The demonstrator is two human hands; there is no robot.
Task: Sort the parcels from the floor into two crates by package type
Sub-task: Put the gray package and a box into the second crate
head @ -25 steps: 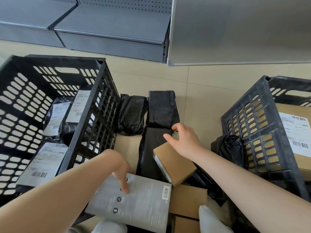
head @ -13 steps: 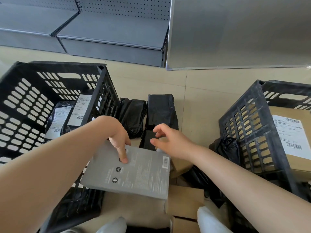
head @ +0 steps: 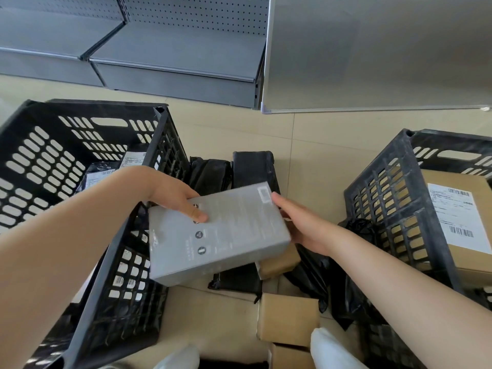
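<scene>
A grey box [head: 226, 235] with printed icons hangs above the floor pile between the two crates. My left hand [head: 173, 195] grips its left end, thumb on top. My right hand [head: 300, 225] holds its right edge from the side and below. The black crate on the left [head: 159, 145] holds black bag parcels [head: 98, 174] with white labels. The black crate on the right [head: 378, 209] holds a cardboard box [head: 452, 217] with a shipping label. On the floor lie black bag parcels [head: 250, 169] and brown cardboard boxes [head: 287, 318].
Grey metal shelving [head: 173, 65] and a grey panel [head: 372, 54] stand behind on the beige tiled floor. Another black bag [head: 356, 230] lies against the right crate's wall. White shoe tips [head: 330, 350] show at the bottom edge.
The grey box has risen off the floor pile and swung rightward. My right hand left the small brown box and took hold of the grey box's right edge.
</scene>
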